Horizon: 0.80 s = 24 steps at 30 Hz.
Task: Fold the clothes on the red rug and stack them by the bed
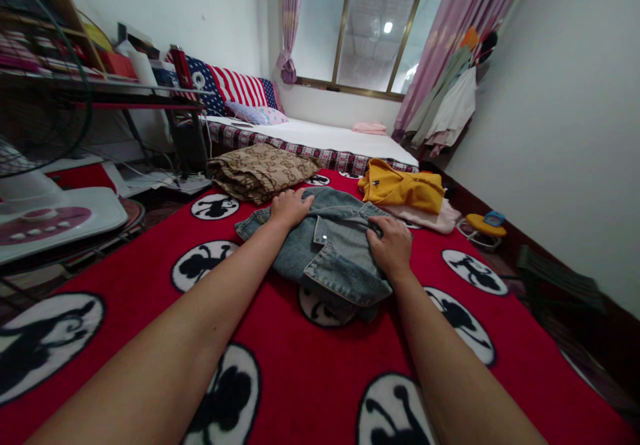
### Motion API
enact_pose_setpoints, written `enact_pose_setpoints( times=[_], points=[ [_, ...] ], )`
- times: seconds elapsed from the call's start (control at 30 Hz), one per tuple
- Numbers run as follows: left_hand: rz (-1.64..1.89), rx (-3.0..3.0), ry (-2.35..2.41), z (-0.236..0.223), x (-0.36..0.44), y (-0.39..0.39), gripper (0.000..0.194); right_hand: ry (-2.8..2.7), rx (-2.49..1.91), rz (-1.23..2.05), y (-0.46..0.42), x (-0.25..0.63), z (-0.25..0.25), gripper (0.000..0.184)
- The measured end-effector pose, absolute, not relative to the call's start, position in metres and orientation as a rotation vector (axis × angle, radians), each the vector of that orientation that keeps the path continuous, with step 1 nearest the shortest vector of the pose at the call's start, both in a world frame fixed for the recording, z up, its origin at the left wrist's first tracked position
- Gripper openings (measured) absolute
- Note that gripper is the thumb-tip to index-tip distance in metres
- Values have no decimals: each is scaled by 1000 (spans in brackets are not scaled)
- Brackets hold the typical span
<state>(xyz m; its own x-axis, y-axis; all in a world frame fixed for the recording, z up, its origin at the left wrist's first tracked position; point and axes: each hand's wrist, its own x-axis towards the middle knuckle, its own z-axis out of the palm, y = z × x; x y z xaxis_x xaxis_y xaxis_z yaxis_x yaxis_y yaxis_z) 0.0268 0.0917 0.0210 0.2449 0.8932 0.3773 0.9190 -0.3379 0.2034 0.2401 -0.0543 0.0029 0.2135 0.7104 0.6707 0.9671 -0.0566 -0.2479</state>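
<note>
A blue denim jacket [333,248], partly folded, lies in a bundle on the red blanket [320,378]. Its buttoned flap and pale stitching face up, and a loose fold hangs toward me. At its upper left edge, my left hand [290,208] has its fingers bent over the cloth. My right hand [393,244] curls around the jacket's right side, thumb on the denim and fingertips partly lost in the folds. Both hands touch the jacket.
Beyond the jacket lie a folded brown patterned cloth [263,170] and a yellow garment [403,186] on a pale pink one [433,218]. A fan [45,212] stands at left, below a cluttered desk [145,92]. A folding stool [557,282] is at right.
</note>
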Motion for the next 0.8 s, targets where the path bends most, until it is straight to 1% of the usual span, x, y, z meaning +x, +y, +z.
enact_pose_setpoints(
  times=[0.8],
  points=[
    [-707, -2422, -1773, 20, 28, 93, 54, -1554, -1818, -494, -54, 240, 3, 29]
  ],
)
